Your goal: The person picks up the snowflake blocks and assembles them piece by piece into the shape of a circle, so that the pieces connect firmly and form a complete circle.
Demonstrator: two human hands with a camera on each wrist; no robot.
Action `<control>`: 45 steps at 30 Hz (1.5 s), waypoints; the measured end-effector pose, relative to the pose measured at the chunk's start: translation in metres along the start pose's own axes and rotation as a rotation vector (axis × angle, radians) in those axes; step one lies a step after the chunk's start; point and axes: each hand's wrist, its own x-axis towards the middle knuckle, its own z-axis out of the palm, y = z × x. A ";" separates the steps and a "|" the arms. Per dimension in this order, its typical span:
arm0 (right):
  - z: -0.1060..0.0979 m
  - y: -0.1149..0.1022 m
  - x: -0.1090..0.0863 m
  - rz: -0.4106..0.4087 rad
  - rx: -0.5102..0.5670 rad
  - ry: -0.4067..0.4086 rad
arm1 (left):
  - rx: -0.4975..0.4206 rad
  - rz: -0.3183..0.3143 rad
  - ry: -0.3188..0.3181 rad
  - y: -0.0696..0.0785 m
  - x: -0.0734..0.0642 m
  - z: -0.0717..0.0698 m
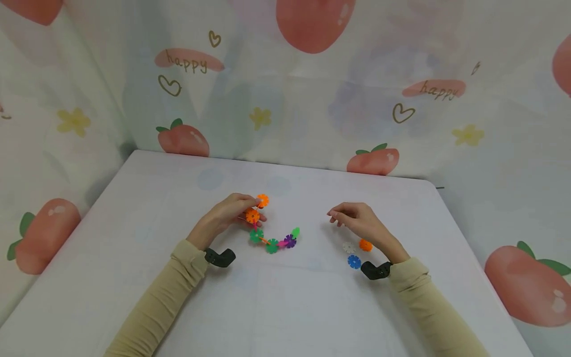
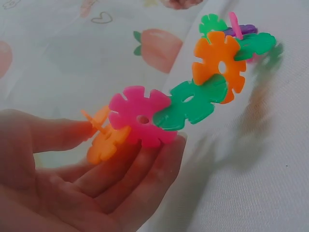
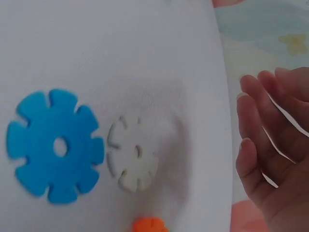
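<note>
My left hand [image 1: 225, 213] holds one end of a chain of interlocking plastic flower discs [image 1: 256, 236], coloured orange, pink, green and purple. In the left wrist view its thumb is at an orange disc [image 2: 107, 145], and its fingers lie under that disc and the pink disc [image 2: 135, 104]. The rest of the chain curves away to the right, its far end low over the table. My right hand [image 1: 359, 218] is raised over the table with relaxed, slightly bent fingers and nothing in them. Near it lie a blue disc [image 3: 38, 140], a white disc [image 3: 128, 166] and an orange disc [image 1: 366, 245].
The white-covered table [image 1: 276, 307] stretches out under both arms. Behind it and at the sides hangs a printed cloth [image 1: 294, 99] with fruit, hearts and lettering. Dark wrist cameras [image 1: 220, 258] jut inward from the cuffs.
</note>
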 end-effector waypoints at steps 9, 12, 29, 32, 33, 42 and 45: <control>-0.018 0.020 -0.032 0.049 -0.101 0.001 | 0.046 -0.007 0.020 0.000 -0.002 -0.001; -0.024 0.027 -0.041 0.071 -0.160 0.026 | 0.075 -0.003 0.022 0.000 -0.003 -0.001; -0.028 0.053 -0.061 0.141 -0.259 0.026 | 0.052 0.003 0.002 0.001 -0.005 0.000; -0.027 0.053 -0.061 0.127 -0.270 0.027 | 0.052 0.005 0.003 0.001 -0.004 0.000; -0.027 0.053 -0.061 0.123 -0.272 0.029 | 0.053 0.005 0.004 0.001 -0.004 0.000; -0.022 0.045 -0.057 0.072 -0.249 0.060 | 0.019 0.021 -0.008 0.001 -0.005 0.000; -0.019 0.040 -0.052 0.073 -0.186 0.070 | 0.005 0.027 -0.010 0.000 -0.004 0.000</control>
